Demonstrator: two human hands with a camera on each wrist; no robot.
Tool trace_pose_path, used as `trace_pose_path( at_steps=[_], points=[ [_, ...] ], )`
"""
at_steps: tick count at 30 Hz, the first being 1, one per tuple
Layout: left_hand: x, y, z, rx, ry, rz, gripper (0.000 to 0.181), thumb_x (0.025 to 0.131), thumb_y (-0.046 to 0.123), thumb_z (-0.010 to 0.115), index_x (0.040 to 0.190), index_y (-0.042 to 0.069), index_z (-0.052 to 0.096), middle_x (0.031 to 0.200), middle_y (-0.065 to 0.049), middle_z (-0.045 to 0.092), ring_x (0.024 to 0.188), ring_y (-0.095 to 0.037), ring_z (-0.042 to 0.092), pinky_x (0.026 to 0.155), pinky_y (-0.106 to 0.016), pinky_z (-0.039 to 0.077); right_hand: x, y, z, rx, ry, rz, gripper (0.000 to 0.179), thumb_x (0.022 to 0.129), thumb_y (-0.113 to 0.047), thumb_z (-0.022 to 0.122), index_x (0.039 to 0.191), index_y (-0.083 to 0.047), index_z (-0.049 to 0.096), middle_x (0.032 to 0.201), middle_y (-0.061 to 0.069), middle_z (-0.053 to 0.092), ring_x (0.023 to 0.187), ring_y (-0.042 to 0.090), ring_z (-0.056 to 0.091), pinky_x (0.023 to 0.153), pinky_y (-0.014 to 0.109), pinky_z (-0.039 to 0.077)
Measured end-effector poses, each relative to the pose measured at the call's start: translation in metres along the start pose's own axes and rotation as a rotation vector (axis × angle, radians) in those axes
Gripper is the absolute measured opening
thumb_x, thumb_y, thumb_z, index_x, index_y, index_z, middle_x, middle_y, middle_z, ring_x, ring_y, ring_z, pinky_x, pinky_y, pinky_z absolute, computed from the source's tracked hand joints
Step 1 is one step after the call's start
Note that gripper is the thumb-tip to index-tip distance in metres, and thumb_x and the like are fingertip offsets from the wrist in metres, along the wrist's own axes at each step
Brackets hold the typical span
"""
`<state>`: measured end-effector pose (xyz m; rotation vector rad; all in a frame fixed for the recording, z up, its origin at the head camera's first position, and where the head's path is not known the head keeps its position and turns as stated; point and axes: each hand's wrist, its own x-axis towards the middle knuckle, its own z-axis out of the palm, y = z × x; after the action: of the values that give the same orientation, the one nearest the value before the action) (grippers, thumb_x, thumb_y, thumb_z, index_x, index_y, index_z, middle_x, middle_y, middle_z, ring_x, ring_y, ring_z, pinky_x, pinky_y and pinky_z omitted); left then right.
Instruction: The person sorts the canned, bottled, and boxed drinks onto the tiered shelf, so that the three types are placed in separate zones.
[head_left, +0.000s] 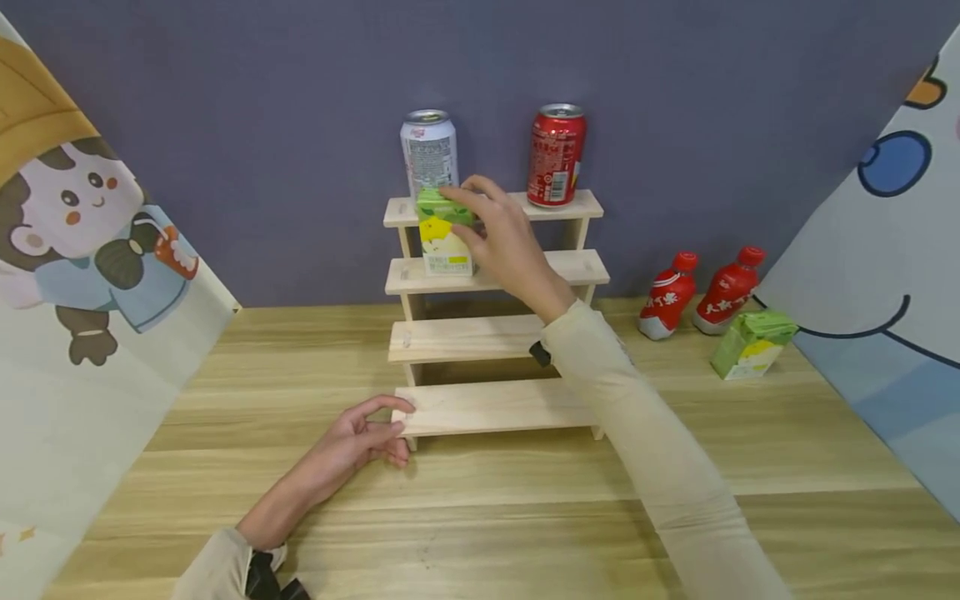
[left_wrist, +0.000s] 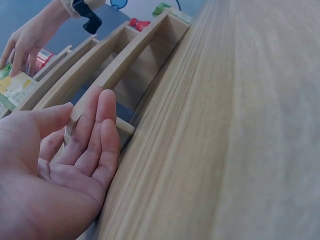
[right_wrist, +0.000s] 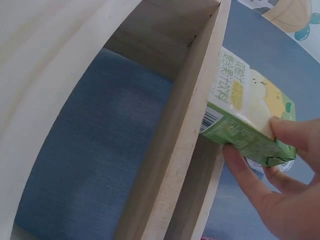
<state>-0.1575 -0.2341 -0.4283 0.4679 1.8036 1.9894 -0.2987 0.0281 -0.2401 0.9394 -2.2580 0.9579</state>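
Observation:
A small green and white juice carton with a yellow design stands at the left of the second shelf from the top. My right hand holds it, thumb on the front face and other fingers on the side and top, as the right wrist view shows. My left hand grips the left end of the lowest board of the wooden stepped shelf. In the left wrist view, its thumb and fingers lie around that board end. A white can stands behind the carton, partly hidden by it.
A red can stands on the top shelf's right part. Two red bottles and another green juice carton stand on the wooden table, right of the shelf. Behind rises a dark blue wall; printed panels flank both sides.

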Motion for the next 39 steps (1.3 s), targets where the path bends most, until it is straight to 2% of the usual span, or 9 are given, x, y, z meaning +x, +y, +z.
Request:
trace_pose_path(
  at_steps=[12, 19, 23, 25, 31, 39],
  points=[
    [0.000, -0.003, 0.000, -0.025, -0.028, 0.026, 0.035, 0.104, 0.010, 0.051, 0.137, -0.001, 0.047, 0.088, -0.012, 0.071, 0.084, -0.024, 0.070, 0.082, -0.040, 0.060, -0.002, 0.003, 0.000, 0.052, 0.007, -0.053, 0.045, 0.094, -0.002, 0.067, 0.138, -0.008, 0.059, 0.131, 0.007, 0.058, 0.105, 0.015, 0.060, 0.084, 0.022, 0.054],
    [0.000, -0.003, 0.000, -0.031, -0.031, 0.027, 0.035, 0.104, 0.010, 0.050, 0.137, 0.000, 0.047, 0.088, -0.012, 0.072, 0.084, -0.023, 0.070, 0.083, -0.039, 0.060, -0.004, 0.003, -0.001, 0.029, 0.007, -0.020, 0.051, 0.095, -0.006, 0.067, 0.143, -0.010, 0.053, 0.142, 0.009, 0.053, 0.118, 0.019, 0.057, 0.092, 0.026, 0.054],
    [0.000, -0.002, 0.000, -0.031, -0.035, 0.029, 0.034, 0.104, 0.009, 0.050, 0.137, 0.000, 0.047, 0.087, -0.011, 0.072, 0.084, -0.023, 0.070, 0.083, -0.039, 0.060, -0.014, 0.006, -0.005, 0.005, -0.002, 0.008, 0.058, 0.095, -0.008, 0.068, 0.148, -0.013, 0.047, 0.145, 0.008, 0.050, 0.116, 0.022, 0.059, 0.094, 0.028, 0.053],
    [0.000, -0.002, 0.000, -0.028, -0.035, 0.024, 0.034, 0.105, 0.009, 0.050, 0.138, 0.001, 0.047, 0.088, -0.011, 0.072, 0.084, -0.023, 0.070, 0.083, -0.039, 0.059, -0.020, 0.008, -0.007, -0.011, -0.006, 0.016, 0.060, 0.095, -0.008, 0.068, 0.150, -0.015, 0.044, 0.146, 0.007, 0.050, 0.110, 0.022, 0.061, 0.091, 0.027, 0.054],
    [-0.002, 0.001, -0.001, -0.018, -0.029, 0.014, 0.035, 0.105, 0.010, 0.050, 0.139, 0.002, 0.047, 0.088, -0.009, 0.073, 0.085, -0.022, 0.070, 0.083, -0.038, 0.059, -0.036, 0.011, -0.014, -0.021, 0.014, 0.001, 0.066, 0.095, -0.005, 0.065, 0.154, -0.019, 0.038, 0.148, 0.007, 0.048, 0.100, 0.019, 0.062, 0.088, 0.029, 0.056],
    [-0.001, -0.001, -0.001, -0.015, -0.032, 0.020, 0.035, 0.105, 0.009, 0.049, 0.138, 0.000, 0.046, 0.088, -0.010, 0.073, 0.085, -0.023, 0.070, 0.082, -0.037, 0.059, -0.055, 0.010, -0.032, -0.071, 0.056, -0.026, 0.062, 0.094, -0.006, 0.068, 0.150, -0.017, 0.044, 0.146, 0.005, 0.050, 0.110, 0.022, 0.062, 0.093, 0.032, 0.054]
  ],
)
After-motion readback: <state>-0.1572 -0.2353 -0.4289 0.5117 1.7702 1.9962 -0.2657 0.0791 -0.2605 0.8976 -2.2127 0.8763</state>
